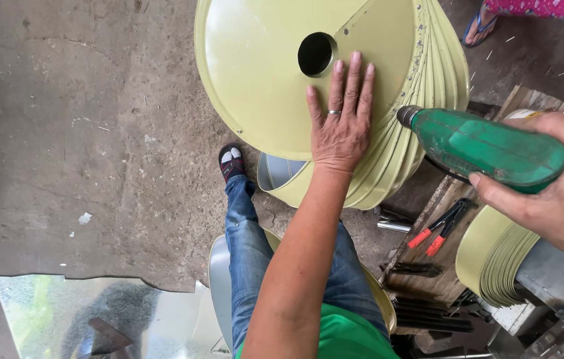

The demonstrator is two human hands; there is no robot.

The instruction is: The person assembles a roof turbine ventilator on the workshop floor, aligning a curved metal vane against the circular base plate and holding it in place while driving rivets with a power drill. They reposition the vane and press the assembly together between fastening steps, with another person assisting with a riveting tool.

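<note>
The floor [82, 119] is grey concrete, rough and stained, with little white bits lying on it. A shiny metal sheet [96, 316] lies flat on the floor in the near corner, and it mirrors green leaves and sky. To one side sits a wooden board [428, 219] with red-handled pliers [438, 233] and dark metal tools [428, 312] on it. Far off, a foot in a blue sandal [480, 26] stands on the floor. Soft daylight falls over everything.

Metal workshop, stacked painted discs [428, 126], green power drill [488, 149], pliers [438, 229], concrete floor [82, 133]
</note>
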